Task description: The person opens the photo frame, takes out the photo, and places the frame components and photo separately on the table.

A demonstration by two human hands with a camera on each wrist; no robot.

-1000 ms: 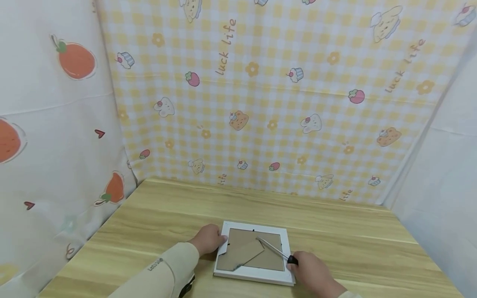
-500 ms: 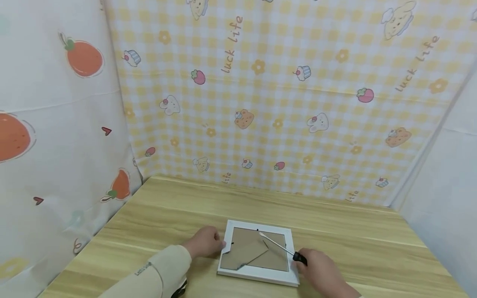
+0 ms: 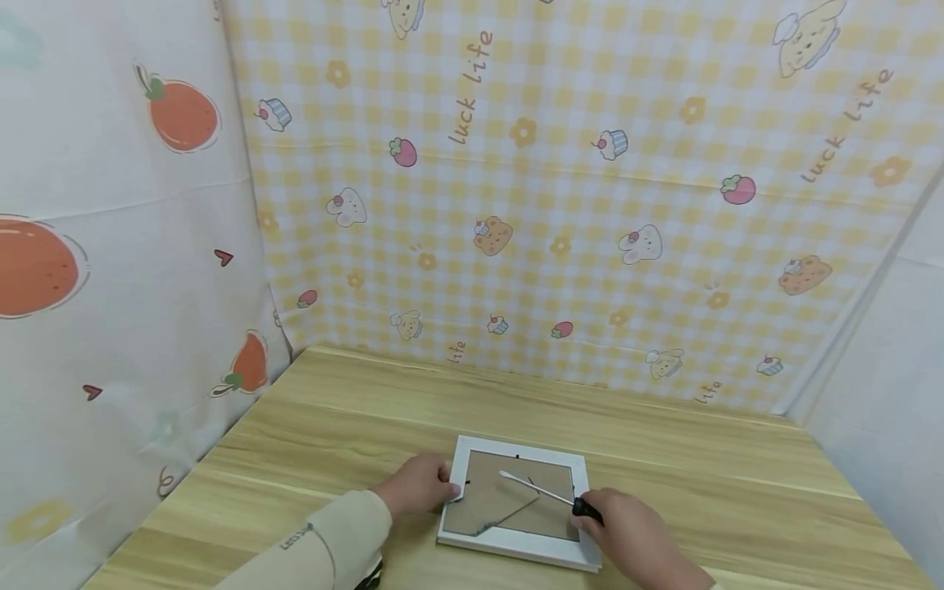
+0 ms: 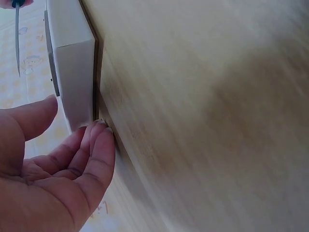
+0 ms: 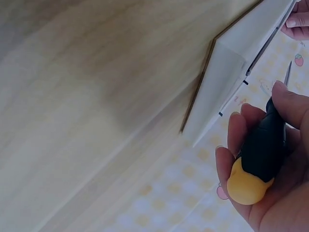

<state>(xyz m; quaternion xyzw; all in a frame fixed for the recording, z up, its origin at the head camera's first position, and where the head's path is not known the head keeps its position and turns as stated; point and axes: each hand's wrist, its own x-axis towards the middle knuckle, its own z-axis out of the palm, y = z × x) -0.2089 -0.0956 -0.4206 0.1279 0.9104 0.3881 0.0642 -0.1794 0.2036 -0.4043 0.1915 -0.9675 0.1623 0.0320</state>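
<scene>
A white picture frame (image 3: 531, 547) lies face down on the table, its brown backing board (image 3: 556, 520) and support flap (image 3: 487, 496) facing up. At its left edge, my left hand (image 3: 420, 483) holds the rim, thumb over the top; the left wrist view has the fingertips against the side and lower edge. My right hand (image 3: 627, 524) grips a screwdriver (image 5: 263, 150) by its black handle with a yellow end. The metal shaft (image 3: 542, 488) points left across the backing; its tip appears above the flap, and contact cannot be told.
The wood-grain table (image 3: 369, 401) reaches back to a yellow checked cloth (image 3: 442, 188). White cloths hang at the left (image 3: 147, 188) and right (image 3: 878, 352). Small black tabs (image 3: 518, 456) sit along the frame's inner rim.
The screwdriver tip has shifted left over the backing board. My left hand has come back onto the frame's left edge, thumb over the rim. The whole view has drifted slightly.
</scene>
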